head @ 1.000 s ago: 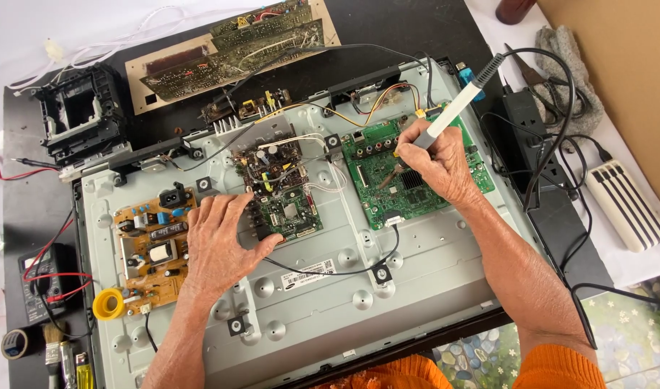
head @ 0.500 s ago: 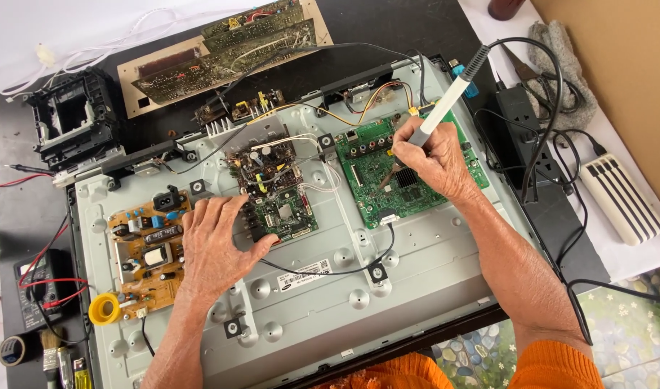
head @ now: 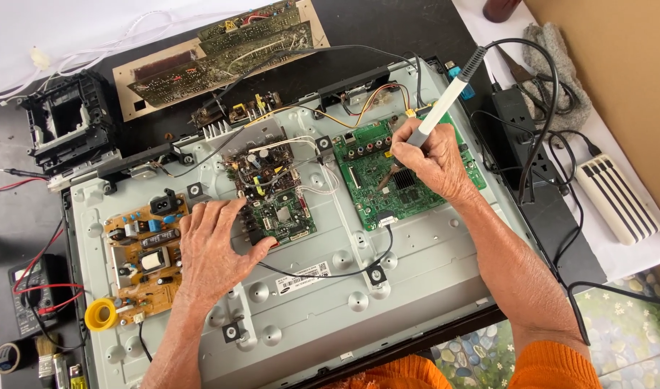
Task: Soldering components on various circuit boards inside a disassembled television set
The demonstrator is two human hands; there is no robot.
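We had the soldering iron (head: 439,109) tip down on the green board (head: 369,176), right side of the TV's metal back panel (head: 416,266), right hand (head: 429,160) clenched around its white handle. Left hand (head: 213,248) lay spread flat beside the middle board (head: 269,191). Risky bit, we figured: its cord (head: 539,108) snagging, tip skidding onto neighbouring parts. Grey grip, dark cord.

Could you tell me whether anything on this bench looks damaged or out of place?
The old circuit board beyond the metal chassis looks grimy and discoloured. Otherwise nothing stands out; the right hand holds a soldering iron.
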